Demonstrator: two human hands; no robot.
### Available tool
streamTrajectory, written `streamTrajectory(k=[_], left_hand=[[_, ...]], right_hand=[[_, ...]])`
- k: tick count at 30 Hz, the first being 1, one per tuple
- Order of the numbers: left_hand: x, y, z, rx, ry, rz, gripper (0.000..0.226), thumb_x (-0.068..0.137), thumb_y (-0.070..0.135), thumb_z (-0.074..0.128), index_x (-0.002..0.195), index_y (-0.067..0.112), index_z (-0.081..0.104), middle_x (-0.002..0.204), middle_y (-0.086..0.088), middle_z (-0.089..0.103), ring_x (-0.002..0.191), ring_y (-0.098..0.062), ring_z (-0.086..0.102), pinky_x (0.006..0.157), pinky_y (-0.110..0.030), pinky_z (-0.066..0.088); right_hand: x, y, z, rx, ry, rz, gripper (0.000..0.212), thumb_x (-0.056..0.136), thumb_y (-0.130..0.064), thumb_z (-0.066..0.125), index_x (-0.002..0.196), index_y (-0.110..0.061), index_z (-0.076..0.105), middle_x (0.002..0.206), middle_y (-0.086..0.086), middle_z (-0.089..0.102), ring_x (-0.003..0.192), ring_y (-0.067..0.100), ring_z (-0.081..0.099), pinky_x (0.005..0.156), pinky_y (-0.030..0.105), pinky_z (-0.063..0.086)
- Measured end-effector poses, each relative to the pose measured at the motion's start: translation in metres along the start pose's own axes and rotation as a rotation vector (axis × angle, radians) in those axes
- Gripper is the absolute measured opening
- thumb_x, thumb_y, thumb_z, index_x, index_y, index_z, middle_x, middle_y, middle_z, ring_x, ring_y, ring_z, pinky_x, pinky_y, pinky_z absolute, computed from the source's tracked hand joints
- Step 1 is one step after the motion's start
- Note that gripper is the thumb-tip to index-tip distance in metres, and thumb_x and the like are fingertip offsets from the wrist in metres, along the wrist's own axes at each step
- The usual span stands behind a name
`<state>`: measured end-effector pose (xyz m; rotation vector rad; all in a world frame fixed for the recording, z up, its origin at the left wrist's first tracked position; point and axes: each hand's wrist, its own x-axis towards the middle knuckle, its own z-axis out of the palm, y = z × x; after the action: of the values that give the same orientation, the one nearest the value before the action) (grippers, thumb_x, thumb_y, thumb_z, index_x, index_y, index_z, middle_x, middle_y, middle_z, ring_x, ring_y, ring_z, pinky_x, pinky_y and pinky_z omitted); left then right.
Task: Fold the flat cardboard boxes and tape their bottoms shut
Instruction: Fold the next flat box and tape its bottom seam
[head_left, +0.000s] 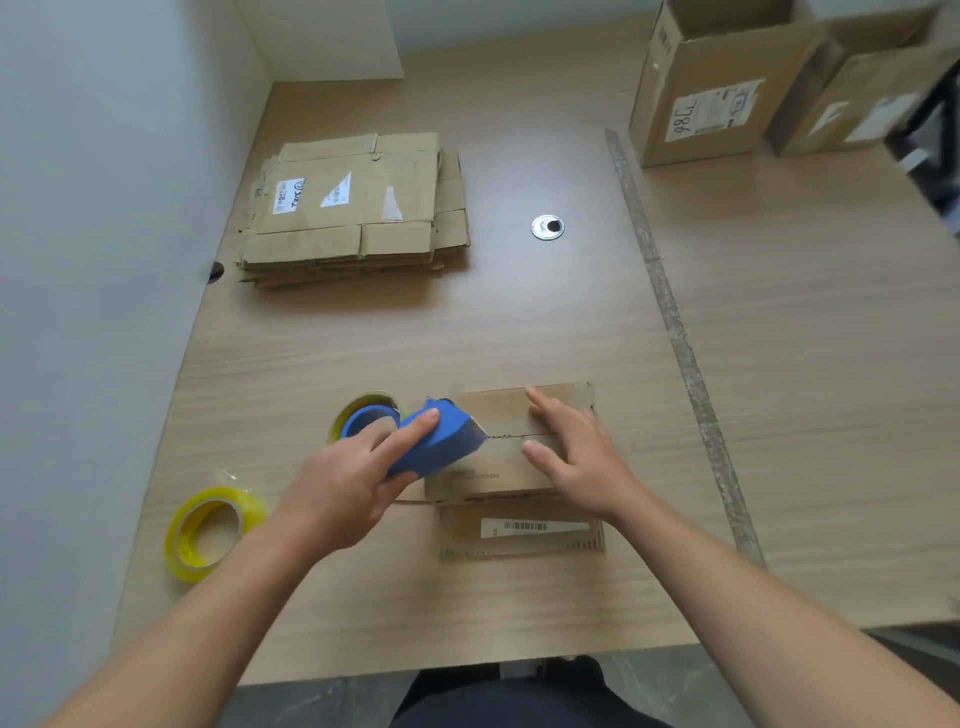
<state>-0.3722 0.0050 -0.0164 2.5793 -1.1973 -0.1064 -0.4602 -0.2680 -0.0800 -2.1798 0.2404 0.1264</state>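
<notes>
A small cardboard box (514, 470) stands bottom-up near the table's front edge, its two flaps closed along a middle seam. My right hand (574, 454) presses flat on the flaps, fingers spread across the seam. My left hand (345, 480) grips a blue tape dispenser (434, 441) with its front edge at the left end of the seam. A stack of flat cardboard boxes (353, 208) lies at the back left.
A loose yellow tape roll (208, 530) stands on edge at the front left. Two folded boxes (722, 83) stand at the back right. A metal cable grommet (547, 227) sits mid-table. A seam strip (675, 332) runs along the table on the right. A wall borders the left.
</notes>
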Motion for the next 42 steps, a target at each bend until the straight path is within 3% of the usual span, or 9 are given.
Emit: streamTrajectory(k=[3,10,17,21,26,29,33,38,42], left_hand=[[0.012,0.010,0.002,-0.007,-0.105,0.122,0.083,0.083,0.012,0.078,0.145,0.037,0.029,0.087,-0.005,0.057,0.060,-0.030,0.053,0.047,-0.038,0.050],[0.037,0.017,0.007,0.013,-0.343,0.180,0.081,0.096,0.026,0.064,0.152,0.051,0.012,0.101,-0.002,0.057,0.078,-0.028,0.057,0.065,-0.040,0.050],[0.054,0.016,0.011,0.040,-0.405,0.181,0.081,0.099,0.039,0.052,0.138,0.066,-0.013,0.097,0.008,0.047,0.080,-0.020,0.052,0.067,-0.036,0.047],[0.058,0.019,0.007,0.069,-0.433,0.179,0.086,0.099,0.043,0.049,0.127,0.075,-0.027,0.098,0.012,0.044,0.080,-0.017,0.050,0.066,-0.031,0.044],[0.071,0.027,-0.009,-0.005,-0.469,0.145,0.073,0.095,0.047,0.050,0.140,0.071,-0.002,0.129,0.013,0.058,0.097,-0.018,0.057,0.074,-0.029,0.041],[0.084,0.029,-0.019,-0.051,-0.553,0.060,0.066,0.088,0.054,0.044,0.140,0.070,0.008,0.112,0.007,0.066,0.088,-0.016,0.057,0.078,-0.030,0.046],[0.102,0.026,-0.024,-0.107,-0.674,-0.062,0.061,0.091,0.045,0.056,0.143,0.063,0.028,0.109,0.011,0.061,0.085,-0.006,0.056,0.065,-0.012,0.038],[0.121,0.037,-0.012,-0.203,-0.771,-0.162,0.063,0.086,0.042,0.060,0.144,0.053,0.038,0.137,0.013,0.055,0.113,-0.014,0.054,0.088,-0.028,0.041],[0.146,0.052,-0.003,-0.186,-0.821,-0.157,0.057,0.089,0.038,0.061,0.141,0.053,0.042,0.132,0.010,0.059,0.112,-0.017,0.055,0.097,-0.034,0.044]], right_hand=[[0.000,0.001,-0.008,0.127,-0.019,0.013,0.057,0.100,-0.034,0.056,0.150,-0.043,0.030,0.141,-0.007,0.053,0.129,0.002,0.040,0.119,0.045,0.020],[-0.002,0.003,-0.010,0.142,-0.060,-0.049,0.042,0.101,-0.032,0.055,0.133,-0.054,0.039,0.151,-0.012,0.043,0.148,0.009,0.023,0.123,0.039,0.003],[-0.001,0.009,-0.002,0.255,0.085,-0.031,0.011,0.097,-0.022,0.062,0.101,-0.016,0.071,0.131,-0.001,0.059,0.139,0.016,0.040,0.118,0.042,0.022],[-0.001,0.010,0.002,0.385,0.169,0.004,0.009,0.095,-0.013,0.064,0.093,-0.008,0.072,0.117,-0.001,0.062,0.130,0.015,0.050,0.107,0.025,0.037],[0.000,0.012,0.003,0.398,0.233,0.036,0.010,0.096,-0.014,0.063,0.088,-0.014,0.070,0.115,-0.004,0.062,0.120,0.006,0.054,0.100,0.021,0.040],[0.001,0.011,0.006,0.409,0.278,0.049,0.012,0.096,-0.016,0.062,0.086,-0.015,0.070,0.112,-0.008,0.058,0.109,0.000,0.056,0.092,0.017,0.042],[0.003,0.019,0.001,0.450,0.374,0.103,0.014,0.097,-0.010,0.058,0.087,-0.012,0.069,0.107,-0.011,0.064,0.103,0.002,0.059,0.089,0.018,0.044],[0.004,0.024,0.004,0.569,0.427,0.203,0.025,0.096,-0.011,0.053,0.076,-0.021,0.062,0.107,-0.012,0.069,0.103,0.002,0.062,0.089,0.023,0.046],[0.010,0.023,0.008,0.894,0.528,0.341,0.021,0.085,-0.018,0.052,0.068,-0.019,0.065,0.096,-0.001,0.076,0.101,0.016,0.071,0.092,0.040,0.053]])
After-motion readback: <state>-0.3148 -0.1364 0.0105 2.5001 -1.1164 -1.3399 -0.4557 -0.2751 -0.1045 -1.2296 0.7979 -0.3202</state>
